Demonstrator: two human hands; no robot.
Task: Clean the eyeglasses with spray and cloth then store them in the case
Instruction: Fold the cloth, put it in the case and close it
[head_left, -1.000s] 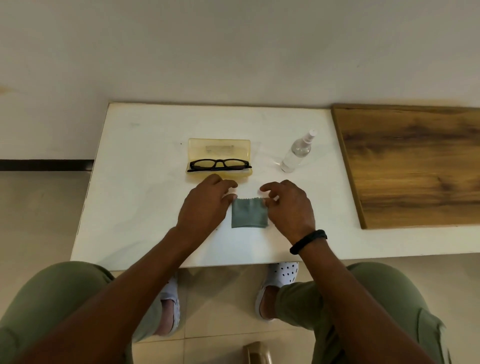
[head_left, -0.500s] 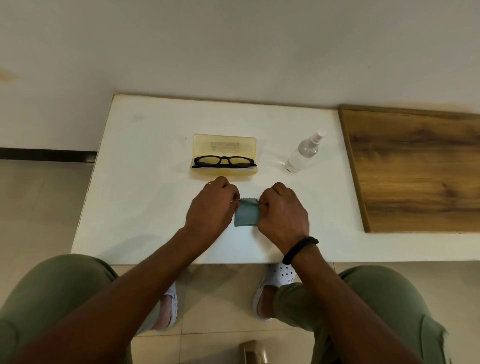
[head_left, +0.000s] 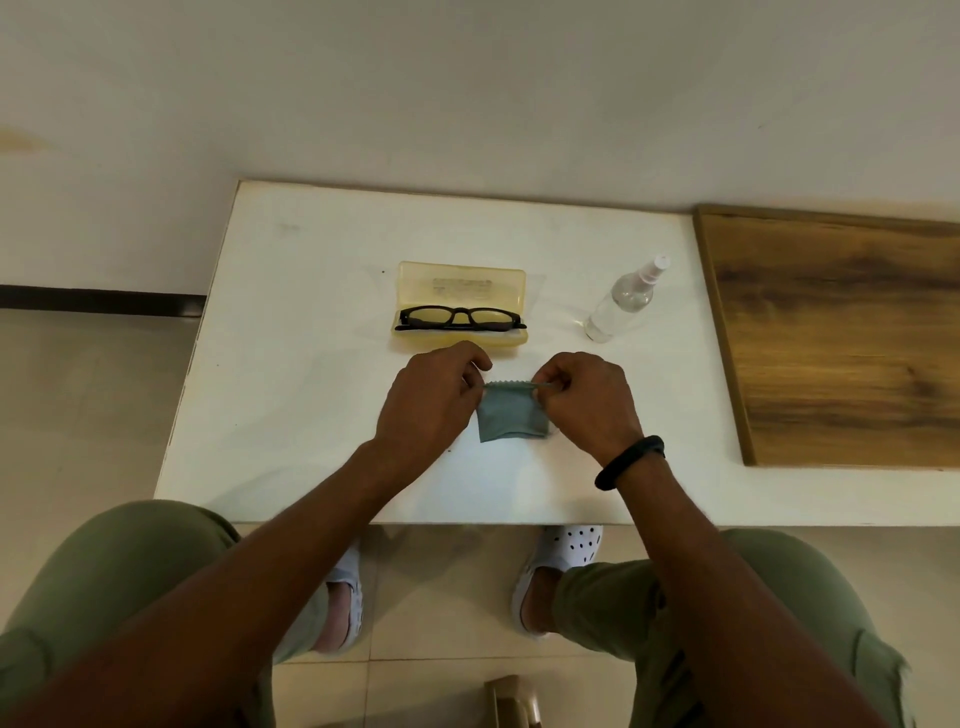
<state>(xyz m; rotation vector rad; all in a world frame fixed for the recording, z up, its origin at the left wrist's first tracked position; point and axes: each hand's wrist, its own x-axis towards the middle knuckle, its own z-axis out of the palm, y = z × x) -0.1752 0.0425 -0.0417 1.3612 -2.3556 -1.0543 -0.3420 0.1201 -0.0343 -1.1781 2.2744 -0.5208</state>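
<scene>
Tabletop (head_left: 311, 389); cloth (head_left: 511, 415), left hand (head_left: 426, 410), right hand (head_left: 587, 405)

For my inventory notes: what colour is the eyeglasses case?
The case is translucent yellow, clearest in the head view.

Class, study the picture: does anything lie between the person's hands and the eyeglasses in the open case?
Nothing visible does. The left hand and right hand pinch the cloth just in front of the case, where the eyeglasses lie uncovered. The spray bottle stands off to the right.
</scene>
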